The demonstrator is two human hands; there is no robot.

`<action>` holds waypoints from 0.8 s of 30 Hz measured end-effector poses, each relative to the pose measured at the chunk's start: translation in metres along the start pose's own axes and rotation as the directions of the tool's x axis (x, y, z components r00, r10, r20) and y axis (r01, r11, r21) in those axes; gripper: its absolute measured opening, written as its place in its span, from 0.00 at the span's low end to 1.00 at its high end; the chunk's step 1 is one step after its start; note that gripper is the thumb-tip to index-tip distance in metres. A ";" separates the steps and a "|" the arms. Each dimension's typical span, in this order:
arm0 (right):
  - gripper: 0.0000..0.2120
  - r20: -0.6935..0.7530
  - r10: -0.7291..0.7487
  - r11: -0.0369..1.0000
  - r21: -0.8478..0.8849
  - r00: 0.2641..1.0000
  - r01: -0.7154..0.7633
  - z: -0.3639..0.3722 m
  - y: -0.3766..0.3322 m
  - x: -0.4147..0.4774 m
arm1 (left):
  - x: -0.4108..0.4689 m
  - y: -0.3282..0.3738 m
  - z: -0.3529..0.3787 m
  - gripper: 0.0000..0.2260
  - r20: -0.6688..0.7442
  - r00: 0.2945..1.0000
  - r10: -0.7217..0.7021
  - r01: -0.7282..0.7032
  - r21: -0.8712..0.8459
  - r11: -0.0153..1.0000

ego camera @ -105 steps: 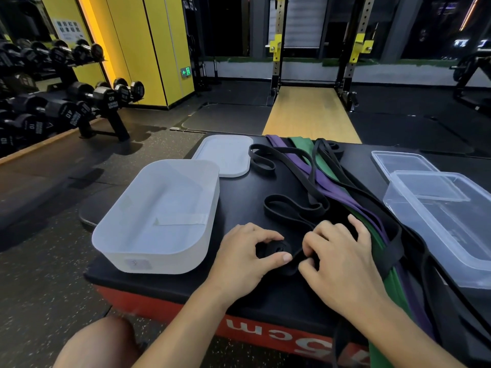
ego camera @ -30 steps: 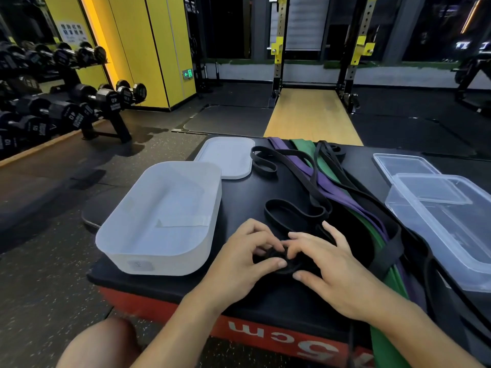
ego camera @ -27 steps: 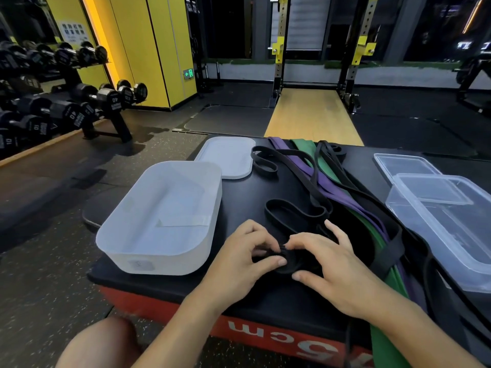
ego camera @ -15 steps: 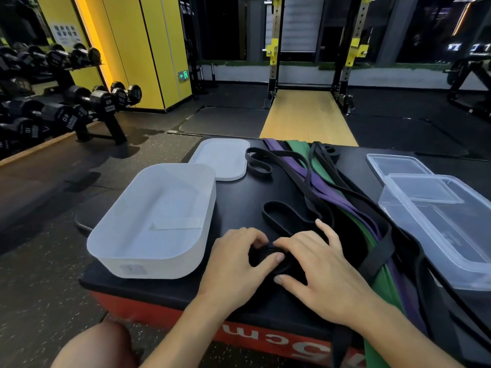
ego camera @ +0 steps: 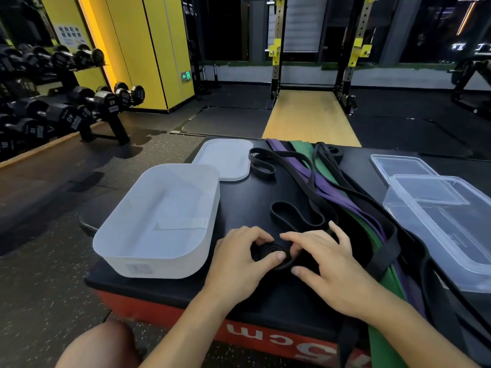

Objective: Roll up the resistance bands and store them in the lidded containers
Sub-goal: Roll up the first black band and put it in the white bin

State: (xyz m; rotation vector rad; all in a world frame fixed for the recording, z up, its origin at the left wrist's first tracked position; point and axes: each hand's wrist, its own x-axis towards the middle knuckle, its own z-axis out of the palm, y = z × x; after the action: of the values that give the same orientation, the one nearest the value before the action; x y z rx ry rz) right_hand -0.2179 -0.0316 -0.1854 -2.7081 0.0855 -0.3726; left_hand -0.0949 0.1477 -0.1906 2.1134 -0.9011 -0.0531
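Observation:
A black resistance band is partly wound into a small flat coil (ego camera: pixel 271 254) near the front of the black box top (ego camera: pixel 239 203). My left hand (ego camera: pixel 239 264) pinches the coil from the left, thumb on its front edge. My right hand (ego camera: pixel 326 264) presses it from the right with fingers spread. The band's loose length (ego camera: pixel 289 215) loops away behind the hands. Purple (ego camera: pixel 326 193), green (ego camera: pixel 313 166) and other black bands (ego camera: pixel 261 162) lie tangled across the top. An open white container (ego camera: pixel 159 224) stands left, its lid (ego camera: pixel 224 159) behind it.
A clear plastic container (ego camera: pixel 441 224) and its clear lid (ego camera: pixel 401 166) sit at the right edge. A dumbbell rack (ego camera: pixel 66 110) stands on the floor to the left. A squat rack (ego camera: pixel 316 57) and wooden platform lie beyond the box. My knee (ego camera: pixel 101 346) shows below.
The coil between my hands has grown thicker over the frames. Both hands kept turning it in place, the loose loop behind them getting shorter. The containers have not moved.

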 end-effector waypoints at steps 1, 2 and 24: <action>0.28 0.000 0.003 1.000 0.008 1.000 -0.003 0.000 0.000 0.000 | 0.000 0.000 0.000 0.12 0.003 1.000 0.007 -0.007 0.008 1.000; 0.26 -0.003 -0.004 1.000 0.006 1.000 0.004 0.000 -0.002 0.000 | 0.000 0.000 0.000 0.12 0.009 1.000 0.020 -0.020 0.028 0.999; 0.19 0.003 -0.091 0.992 -0.089 0.996 0.091 -0.002 -0.006 -0.003 | 0.001 -0.008 -0.004 0.18 0.138 0.986 0.090 -0.085 -0.043 0.995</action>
State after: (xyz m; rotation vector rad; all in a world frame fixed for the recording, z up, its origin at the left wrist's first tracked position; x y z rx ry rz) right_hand -0.2215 -0.0267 -0.1816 -2.8069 -0.0220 -0.4054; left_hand -0.0884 0.1534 -0.1930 2.0531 -1.0668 -0.1737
